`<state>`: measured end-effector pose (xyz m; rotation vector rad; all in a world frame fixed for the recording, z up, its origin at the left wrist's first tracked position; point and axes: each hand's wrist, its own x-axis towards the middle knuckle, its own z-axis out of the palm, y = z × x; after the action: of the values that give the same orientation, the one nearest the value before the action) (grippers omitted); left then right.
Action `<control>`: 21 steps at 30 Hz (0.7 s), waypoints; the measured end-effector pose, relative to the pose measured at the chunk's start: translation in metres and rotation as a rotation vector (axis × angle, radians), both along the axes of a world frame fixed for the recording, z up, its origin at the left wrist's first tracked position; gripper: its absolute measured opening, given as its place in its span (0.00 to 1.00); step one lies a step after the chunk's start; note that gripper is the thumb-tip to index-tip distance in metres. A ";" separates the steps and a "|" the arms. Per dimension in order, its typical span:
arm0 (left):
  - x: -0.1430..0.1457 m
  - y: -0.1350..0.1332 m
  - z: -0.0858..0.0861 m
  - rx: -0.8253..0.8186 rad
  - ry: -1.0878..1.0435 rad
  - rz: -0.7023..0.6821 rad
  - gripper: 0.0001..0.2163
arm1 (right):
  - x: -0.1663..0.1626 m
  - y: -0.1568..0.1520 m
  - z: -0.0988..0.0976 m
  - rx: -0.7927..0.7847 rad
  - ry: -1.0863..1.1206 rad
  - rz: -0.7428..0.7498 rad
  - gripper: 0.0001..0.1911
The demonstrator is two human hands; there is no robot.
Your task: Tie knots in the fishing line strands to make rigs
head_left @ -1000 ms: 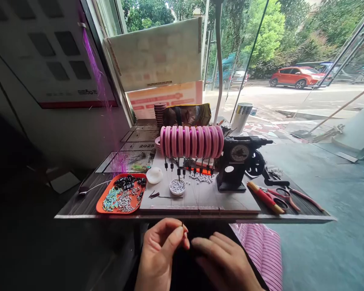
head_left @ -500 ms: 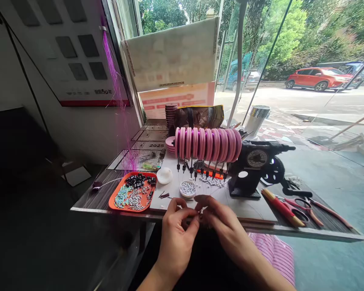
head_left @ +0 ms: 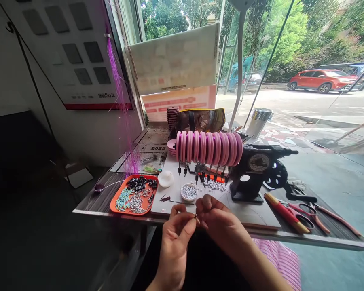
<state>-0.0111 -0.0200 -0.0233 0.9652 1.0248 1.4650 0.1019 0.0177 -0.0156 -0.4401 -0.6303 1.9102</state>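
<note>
At the board's front edge, my left hand [head_left: 178, 234] is closed, thumb and forefinger pinching a tiny dark piece [head_left: 195, 217] too small to name. My right hand [head_left: 221, 216] is closed right beside it, fingers curled and tips pressed together; what they hold is hidden. Just beyond stands a small white bowl [head_left: 189, 192] of pale beads. Behind it, a row of pink spools [head_left: 209, 148] is mounted on a black hand-cranked winder [head_left: 251, 173], with dark weights hanging below on thin lines. Loose pale beads [head_left: 215, 185] lie under the spools.
An orange tray [head_left: 113, 204] at left holds black, teal and silver small parts. Near it are a white lid [head_left: 165, 179] and short dark strips [head_left: 164, 198]. Scissors [head_left: 303, 210] and a red-yellow handled tool [head_left: 286, 213] lie right. Purple strands [head_left: 117, 76] hang at left.
My right hand has shifted its fingers, now more curled and raised slightly from the left fingertips. The tiny dark piece shows at my left fingertips. The view has tilted slightly.
</note>
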 end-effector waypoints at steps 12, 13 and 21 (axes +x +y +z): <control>0.003 0.003 -0.004 0.034 0.357 0.067 0.04 | 0.016 -0.019 0.002 0.141 -0.624 -0.217 0.11; 0.004 0.003 -0.003 0.053 0.422 0.050 0.04 | 0.018 -0.019 0.005 0.157 -0.647 -0.216 0.11; 0.007 0.005 0.012 0.048 0.592 -0.061 0.06 | 0.022 -0.009 0.014 0.381 -0.825 -0.208 0.08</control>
<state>-0.0045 -0.0150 -0.0115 1.5013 1.3661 1.1765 0.1243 0.0087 -0.0012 -1.0092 -1.3896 1.3174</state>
